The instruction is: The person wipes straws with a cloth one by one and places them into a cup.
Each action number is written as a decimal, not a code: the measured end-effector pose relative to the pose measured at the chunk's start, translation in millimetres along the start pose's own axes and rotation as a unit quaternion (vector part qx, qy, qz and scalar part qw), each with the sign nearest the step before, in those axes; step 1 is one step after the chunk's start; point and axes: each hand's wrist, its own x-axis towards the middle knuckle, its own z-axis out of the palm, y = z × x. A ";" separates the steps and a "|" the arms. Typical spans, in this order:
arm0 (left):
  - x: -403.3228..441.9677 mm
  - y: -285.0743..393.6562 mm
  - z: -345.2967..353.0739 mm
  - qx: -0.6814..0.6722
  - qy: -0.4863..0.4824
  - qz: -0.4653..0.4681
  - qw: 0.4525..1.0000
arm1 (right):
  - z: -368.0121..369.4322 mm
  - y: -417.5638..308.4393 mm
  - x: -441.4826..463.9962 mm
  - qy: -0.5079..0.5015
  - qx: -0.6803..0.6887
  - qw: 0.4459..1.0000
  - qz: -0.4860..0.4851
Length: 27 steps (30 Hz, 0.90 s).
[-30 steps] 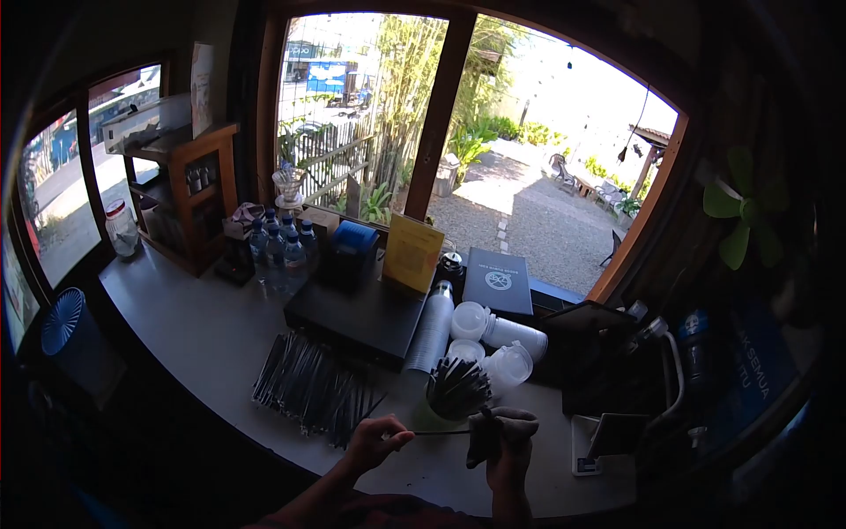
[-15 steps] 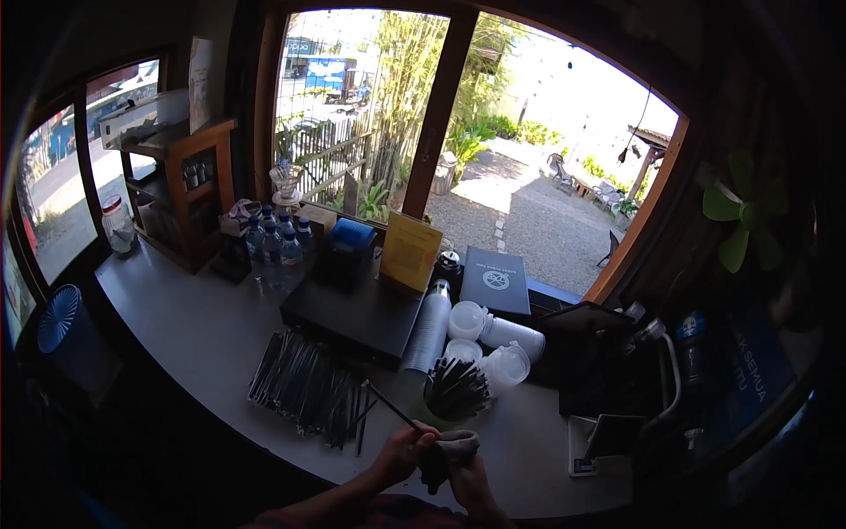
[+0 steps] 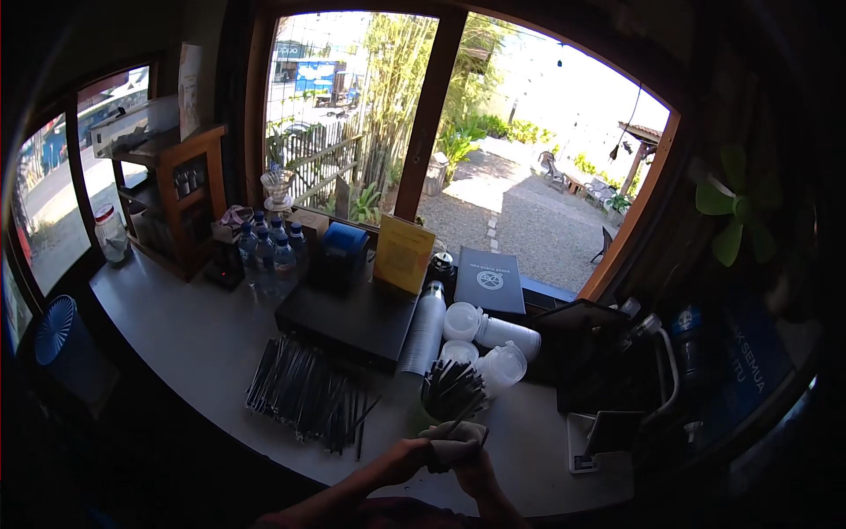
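My left hand (image 3: 412, 460) is closed at the left side of a grey cloth (image 3: 455, 448), fingers curled against it. On the other side my right hand (image 3: 476, 474) grips the same cloth. A thin dark straw (image 3: 460, 421) shows at the cloth's top edge; which fingers hold it is hidden. Just beyond the hands stands a container packed with black straws (image 3: 452, 388). To the left, a pile of loose black straws (image 3: 304, 397) lies on the counter (image 3: 198, 353).
Behind the straws sit a black box (image 3: 344, 322), a yellow sign (image 3: 404, 253), stacked plastic cups (image 3: 423, 331) and clear lids (image 3: 504, 363). Water bottles (image 3: 283, 260) stand at the back left. A small card-reader-like device (image 3: 608, 436) is at right, a green fan (image 3: 738, 205) above.
The straw that pointed up-left from my left hand no longer sticks out there. My left hand has come in against the cloth, and the cloth is spread wider between both hands.
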 end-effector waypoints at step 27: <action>-5.4 12.8 4.8 -0.085 -0.094 -0.049 0.991 | -2.7 -16.4 0.1 0.125 0.041 0.991 -0.018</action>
